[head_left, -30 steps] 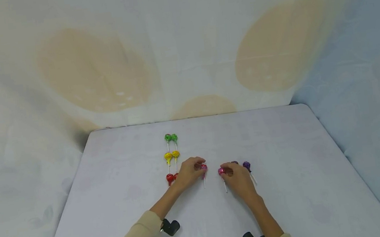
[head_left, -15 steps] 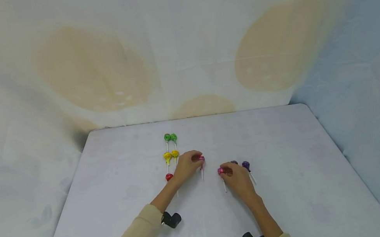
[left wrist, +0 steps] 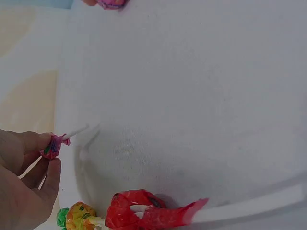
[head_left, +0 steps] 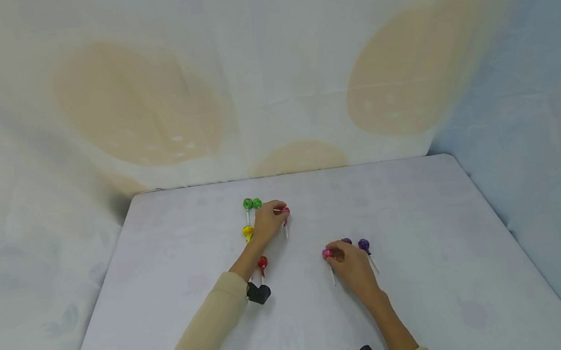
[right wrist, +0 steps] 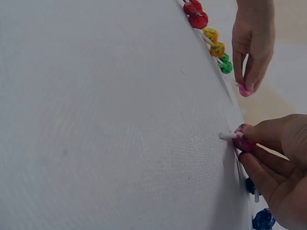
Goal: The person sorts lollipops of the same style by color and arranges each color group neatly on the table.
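2 pink lollipops: 1 [head_left: 285, 211] pinched in left hand [head_left: 267, 223] beside green pair [head_left: 252, 203]; 1 [head_left: 327, 254] pinched in right hand [head_left: 351, 263], on table [head_left: 421, 228]. 2 yellow [right wrist: 214, 42], 2 red [right wrist: 195, 14], 2 purple [head_left: 363, 244]. White cloth top; pale draped backdrop w/ tan ovals.

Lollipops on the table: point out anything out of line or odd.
Green, yellow and red lollipops lie in a column. The purple lollipops lie apart to the right. Each hand, left hand and right hand, pinches a pink lollipop. Nothing looks damaged or spilled.
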